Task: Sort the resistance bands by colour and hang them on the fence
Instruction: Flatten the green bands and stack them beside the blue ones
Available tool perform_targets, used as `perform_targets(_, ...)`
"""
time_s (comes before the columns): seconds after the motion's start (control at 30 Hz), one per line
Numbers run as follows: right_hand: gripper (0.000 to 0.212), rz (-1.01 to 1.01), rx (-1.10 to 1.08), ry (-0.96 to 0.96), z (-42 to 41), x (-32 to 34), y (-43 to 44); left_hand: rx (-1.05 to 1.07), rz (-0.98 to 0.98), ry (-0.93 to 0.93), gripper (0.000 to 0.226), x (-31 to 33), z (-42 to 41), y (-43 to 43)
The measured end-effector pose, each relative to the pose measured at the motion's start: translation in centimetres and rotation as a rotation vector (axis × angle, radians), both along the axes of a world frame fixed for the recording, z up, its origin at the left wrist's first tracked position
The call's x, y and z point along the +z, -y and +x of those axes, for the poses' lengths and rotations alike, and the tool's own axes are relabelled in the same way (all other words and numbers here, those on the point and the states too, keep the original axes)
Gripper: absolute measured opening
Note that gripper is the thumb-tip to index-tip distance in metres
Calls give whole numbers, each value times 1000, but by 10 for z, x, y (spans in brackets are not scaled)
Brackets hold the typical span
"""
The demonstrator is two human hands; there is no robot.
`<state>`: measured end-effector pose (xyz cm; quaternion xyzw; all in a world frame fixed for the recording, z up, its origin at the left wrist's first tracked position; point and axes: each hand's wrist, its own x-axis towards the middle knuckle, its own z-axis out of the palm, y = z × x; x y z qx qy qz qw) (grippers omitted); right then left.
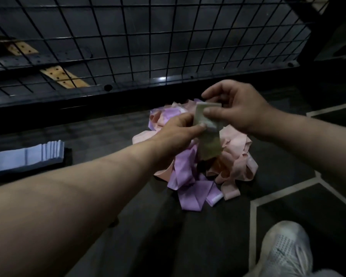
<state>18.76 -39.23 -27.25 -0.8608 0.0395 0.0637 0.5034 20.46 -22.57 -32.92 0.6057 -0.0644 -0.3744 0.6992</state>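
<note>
Mid left of frame: flattened blue bands (28, 156) stacked on floor, well apart from hands. Centre: left hand (178, 132) pinches pale green band (210, 144) under thumb, just above purple-pink pile (186, 170). Band looks thin, light, floppy, probably stretchy; best pinched flat near fold. Just right: right hand (236, 108) pinches same band's upper end. Wire fence (128, 47) spans upper frame, beyond pile.

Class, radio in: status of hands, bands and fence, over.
Left hand and right hand pinch green band over pink-purple pile. Blue stack aside. No bands on visible fence.
</note>
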Motion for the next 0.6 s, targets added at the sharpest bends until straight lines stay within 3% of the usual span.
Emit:
perform_targets(0.17,25,469,-416,-171,11,5,-2,40,-60,-72,28,-3,10,-4)
perform_targets(0.27,27,666,-381,-356,9,2,-3,102,-116,-99,21,0,15,-2)
perform_targets(0.37,34,667,-267,-491,2,-1,-9,118,-170,-143,21,5,16,-1)
perform_targets(0.47,31,696,-347,-422,8,0,-14,117,-198,-195,21,8,14,-1)
perform_targets(0.6,45,760,-401,-474,17,10,-20,-38,-149,-165,37,7,9,-5)
